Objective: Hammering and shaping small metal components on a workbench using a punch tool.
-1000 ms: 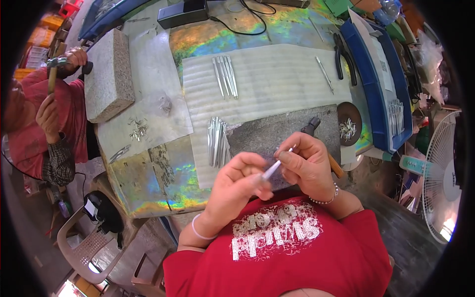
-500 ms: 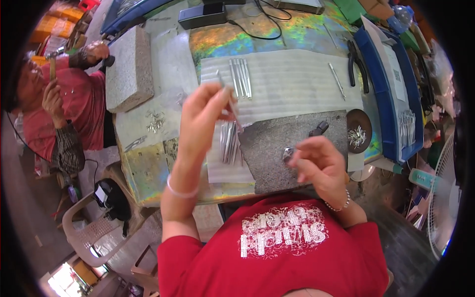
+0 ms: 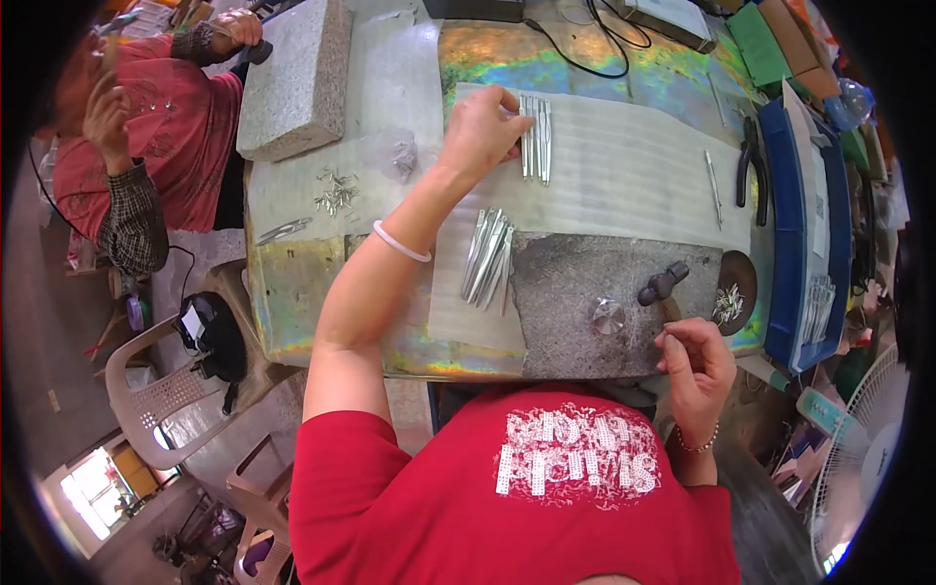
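Observation:
My left hand (image 3: 485, 132) reaches to the far side of the bench, thumb and fingers pinched at the left edge of a row of slim silver metal strips (image 3: 542, 146). The strip at its fingertips is mostly covered by the hand. Closer to me, a loose fanned pile of similar strips (image 3: 487, 258) lies beside a dark stone slab (image 3: 565, 292). A round steel piece (image 3: 608, 316) and a hammer with a black head (image 3: 663, 282) rest on the slab. My right hand (image 3: 700, 366) hovers by the hammer's handle, fingertips closed together; whatever they hold is hidden.
A brown bowl of small silver pins (image 3: 728, 305), black-handled pliers (image 3: 751, 171) and a blue tray (image 3: 780, 195) stand at the right. One silver rod (image 3: 714, 185) lies apart. At the left are a pale stone block (image 3: 292, 88), scattered pins (image 3: 336, 192) and a co-worker (image 3: 146, 136) holding a hammer.
My left hand has carried a metal strip away from me to the row and lowered it there. My right hand has drawn back from the round steel piece. The view has shifted.

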Motion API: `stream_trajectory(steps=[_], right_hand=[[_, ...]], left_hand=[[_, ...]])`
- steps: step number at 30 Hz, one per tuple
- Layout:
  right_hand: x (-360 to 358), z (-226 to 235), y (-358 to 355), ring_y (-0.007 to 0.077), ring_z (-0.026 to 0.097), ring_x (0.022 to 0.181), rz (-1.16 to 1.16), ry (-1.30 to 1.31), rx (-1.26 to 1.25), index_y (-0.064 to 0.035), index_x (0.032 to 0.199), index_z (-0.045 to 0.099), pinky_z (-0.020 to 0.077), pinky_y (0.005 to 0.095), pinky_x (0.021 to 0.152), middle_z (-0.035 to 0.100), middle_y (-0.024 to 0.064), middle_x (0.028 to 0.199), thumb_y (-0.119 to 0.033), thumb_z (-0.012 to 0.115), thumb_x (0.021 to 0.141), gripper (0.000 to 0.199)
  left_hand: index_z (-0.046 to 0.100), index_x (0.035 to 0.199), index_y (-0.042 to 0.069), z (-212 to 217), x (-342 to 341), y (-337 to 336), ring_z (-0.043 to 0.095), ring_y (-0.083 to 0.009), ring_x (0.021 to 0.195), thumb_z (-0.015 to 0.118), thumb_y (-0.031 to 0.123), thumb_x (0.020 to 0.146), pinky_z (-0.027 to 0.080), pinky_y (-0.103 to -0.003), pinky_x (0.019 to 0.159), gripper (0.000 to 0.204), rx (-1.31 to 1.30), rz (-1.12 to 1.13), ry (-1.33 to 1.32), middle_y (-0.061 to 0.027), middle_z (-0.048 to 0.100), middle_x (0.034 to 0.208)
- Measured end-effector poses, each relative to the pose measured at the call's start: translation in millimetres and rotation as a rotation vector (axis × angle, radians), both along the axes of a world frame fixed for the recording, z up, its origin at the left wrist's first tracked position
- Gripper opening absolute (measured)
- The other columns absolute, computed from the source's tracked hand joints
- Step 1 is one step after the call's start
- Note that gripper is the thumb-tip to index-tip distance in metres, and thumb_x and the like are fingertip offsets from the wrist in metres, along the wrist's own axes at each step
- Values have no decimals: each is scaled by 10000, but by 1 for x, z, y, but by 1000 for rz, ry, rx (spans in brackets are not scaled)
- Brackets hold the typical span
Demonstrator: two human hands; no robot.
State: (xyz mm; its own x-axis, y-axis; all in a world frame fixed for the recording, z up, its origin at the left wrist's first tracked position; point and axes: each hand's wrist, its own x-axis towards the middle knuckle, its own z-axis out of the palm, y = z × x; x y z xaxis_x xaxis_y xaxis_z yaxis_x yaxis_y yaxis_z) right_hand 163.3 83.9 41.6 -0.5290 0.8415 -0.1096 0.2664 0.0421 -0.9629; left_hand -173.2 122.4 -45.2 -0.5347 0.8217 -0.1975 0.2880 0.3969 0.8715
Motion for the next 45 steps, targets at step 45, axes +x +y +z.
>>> stream_trajectory(steps=[45], right_hand=[[-3, -14, 16, 379, 527, 969, 176, -607, 651, -11, 1133, 505, 444, 429, 817, 505, 201, 1070, 23, 594, 719, 424]], left_hand=[[632, 952, 43, 14, 31, -75, 602, -314, 777, 554, 11, 803, 472, -368, 667, 171, 49, -196, 516, -135, 596, 881]])
